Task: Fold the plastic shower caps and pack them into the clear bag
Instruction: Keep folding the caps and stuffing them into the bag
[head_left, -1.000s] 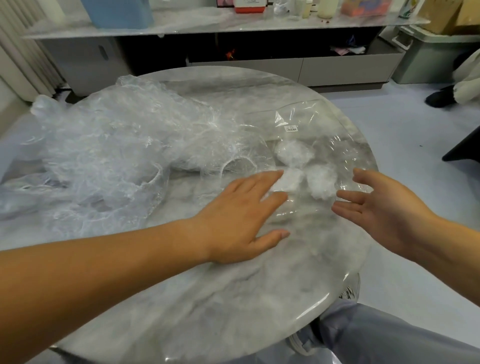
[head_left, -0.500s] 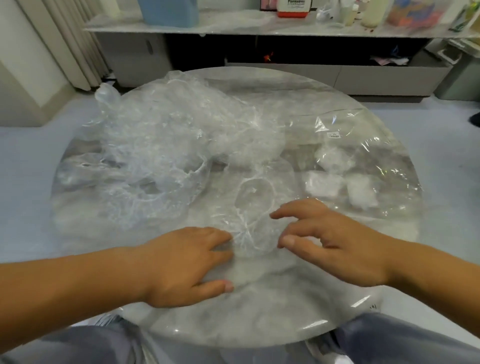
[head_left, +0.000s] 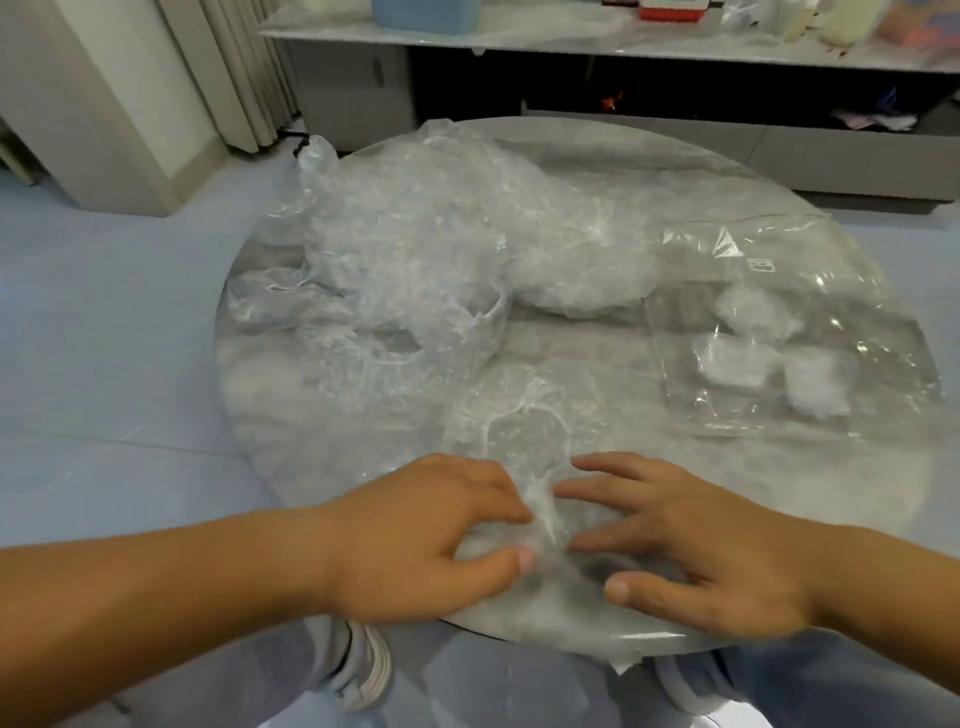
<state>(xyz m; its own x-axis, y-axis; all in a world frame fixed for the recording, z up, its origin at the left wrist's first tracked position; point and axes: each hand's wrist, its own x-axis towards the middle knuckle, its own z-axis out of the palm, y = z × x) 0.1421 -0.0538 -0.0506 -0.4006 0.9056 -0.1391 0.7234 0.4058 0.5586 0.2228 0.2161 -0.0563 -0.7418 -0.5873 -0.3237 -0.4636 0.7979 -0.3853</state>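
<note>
At the 6 o'clock edge of the round counter (head_left: 753, 493), both hands work one shower cap (head_left: 519, 436). Step in hand, by my reading: the first gather of this cap, which is not yet compact. Left hand (head_left: 426, 535): fingers and thumb curled in, pinching the bunched white rim. Right hand (head_left: 701, 545): fingers spread and fairly straight, pressing the film flat from the 3 o'clock side, gripping nothing I can make out. The cap lies partly under both sets of fingers, its loose body fanning toward 12 o'clock and a bunched ridge standing between the hands. Unfolded pile of caps (head_left: 415, 260) at 10 to 12 o'clock, well apart from the hands. Clear bag (head_left: 810, 291) flat at 2 o'clock, three folded caps (head_left: 737, 358) inside. Next move likely calls for pressing the air out and doubling the film into a small pad, one hand anchoring, since thin plastic springs open. Then a carry toward 2 o'clock; which side the bag opens on I cannot tell.
</note>
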